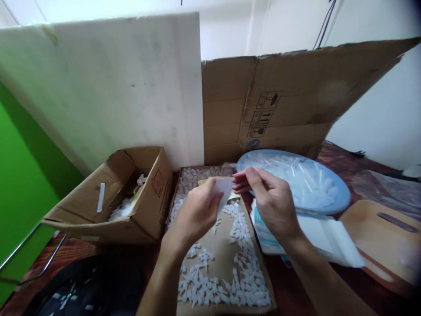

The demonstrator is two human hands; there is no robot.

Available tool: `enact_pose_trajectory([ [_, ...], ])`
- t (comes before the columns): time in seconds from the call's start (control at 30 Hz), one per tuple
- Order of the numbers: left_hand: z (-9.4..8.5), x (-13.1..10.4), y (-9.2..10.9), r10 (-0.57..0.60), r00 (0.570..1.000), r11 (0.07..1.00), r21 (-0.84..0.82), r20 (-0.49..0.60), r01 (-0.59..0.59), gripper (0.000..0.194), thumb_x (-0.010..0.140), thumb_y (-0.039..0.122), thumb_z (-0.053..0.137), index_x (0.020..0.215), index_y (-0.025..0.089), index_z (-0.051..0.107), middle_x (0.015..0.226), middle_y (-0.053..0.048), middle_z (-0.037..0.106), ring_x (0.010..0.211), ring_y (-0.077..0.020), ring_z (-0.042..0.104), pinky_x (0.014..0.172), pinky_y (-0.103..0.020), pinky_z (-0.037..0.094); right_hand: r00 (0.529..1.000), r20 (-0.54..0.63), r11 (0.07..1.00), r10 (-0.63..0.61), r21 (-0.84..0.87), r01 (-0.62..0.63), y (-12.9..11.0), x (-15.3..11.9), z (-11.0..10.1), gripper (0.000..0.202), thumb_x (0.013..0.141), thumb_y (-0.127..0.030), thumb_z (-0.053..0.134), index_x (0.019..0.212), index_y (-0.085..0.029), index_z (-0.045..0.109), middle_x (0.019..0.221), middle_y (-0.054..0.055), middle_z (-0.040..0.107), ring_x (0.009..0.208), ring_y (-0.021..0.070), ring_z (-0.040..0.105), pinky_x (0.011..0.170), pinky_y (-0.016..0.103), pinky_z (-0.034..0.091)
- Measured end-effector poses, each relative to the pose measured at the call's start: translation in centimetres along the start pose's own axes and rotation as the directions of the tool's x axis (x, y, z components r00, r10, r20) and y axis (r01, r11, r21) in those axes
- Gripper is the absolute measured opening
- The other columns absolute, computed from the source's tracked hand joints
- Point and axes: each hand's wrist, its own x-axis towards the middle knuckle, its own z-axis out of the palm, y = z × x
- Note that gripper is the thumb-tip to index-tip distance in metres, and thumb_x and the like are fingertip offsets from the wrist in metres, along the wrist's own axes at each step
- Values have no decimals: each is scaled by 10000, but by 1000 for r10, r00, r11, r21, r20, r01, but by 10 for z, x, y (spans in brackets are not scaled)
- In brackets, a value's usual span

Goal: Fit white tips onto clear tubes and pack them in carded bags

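Note:
Over a shallow cardboard tray (213,248) strewn with small white plastic pieces (210,281), my left hand (197,206) is closed on a thin, whitish translucent bag (224,193), pinched between thumb and fingers. My right hand (269,197) is raised just right of the bag, its thumb and fingers drawn together. Whether those fingertips hold anything is too blurred to tell. Behind the hands, a yellowish paper lies partly hidden in the tray.
An open cardboard box (144,219) stands at the left. On the right are a blue basin (344,193) of clear plastic items, a stack of white packets (319,232) and an orange-tan plastic container (371,224). Cardboard panels (296,96) rise behind.

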Motion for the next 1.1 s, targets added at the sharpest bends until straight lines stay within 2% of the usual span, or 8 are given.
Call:
enact_pose_trajectory([
  [0.1,-10,-2,-3,-23,996,993,-115,-81,14,347,1007,270,536,1349,217,551,1148,-116,742,968,-227,738,856,-393,628,996,-41,994,75,78,-72,7,8,-4,290,915,-452,710,876,-165,721,773,26,721,640,133,676,575,243,567],
  [0.23,-21,-7,3,-10,997,900,-435,-72,-22,389,977,282,606,1351,244,505,1053,-73,744,820,-160,730,679,-251,617,966,207,943,158,260,-210,4,10,-4,389,843,-434,794,1111,-167,704,793,11,718,589,115,637,506,225,518],
  [0.3,-25,-12,9,9,999,864,-502,-53,-35,382,957,296,645,1314,235,524,977,-57,737,760,-148,708,624,-226,593,957,249,913,148,339,-229,-1,7,-3,367,838,-433,802,1078,-173,707,678,-26,672,524,101,586,463,208,468],
  [0.47,-34,-32,20,-38,991,897,-441,-125,-22,237,954,338,668,1156,217,675,654,37,613,514,-83,526,450,-173,412,955,286,900,80,391,-193,-17,-11,-4,260,809,-400,836,866,-176,719,560,-51,625,469,84,554,446,192,432],
  [0.53,-34,-44,21,-30,980,925,-377,-199,-48,157,940,316,695,1057,223,743,691,21,643,587,-95,585,515,-184,465,954,295,924,63,343,-167,-22,-25,-8,249,825,-402,824,852,-177,719,570,-40,649,491,97,589,482,206,470],
  [0.67,-19,-79,15,91,927,977,-146,-364,-153,93,892,220,757,927,271,826,1021,-37,718,951,-152,696,841,-257,574,965,253,979,64,171,-110,-17,-68,-19,188,868,-379,795,863,-200,738,712,3,739,675,144,702,668,250,561],
  [0.9,34,-175,-14,132,911,984,-57,-392,-167,224,884,82,720,986,261,810,898,-32,793,842,-182,756,745,-277,628,976,215,999,-25,-14,29,26,-170,-37,19,869,-246,773,866,-264,769,975,52,800,905,216,765,774,284,614],
  [1.1,56,-240,-21,25,957,987,-146,-288,-69,235,822,80,789,990,242,768,966,-42,834,920,-226,785,809,-337,658,975,164,987,149,-83,-137,39,-237,-45,110,850,-202,780,856,-311,794,1032,52,783,895,229,763,769,313,637],
])
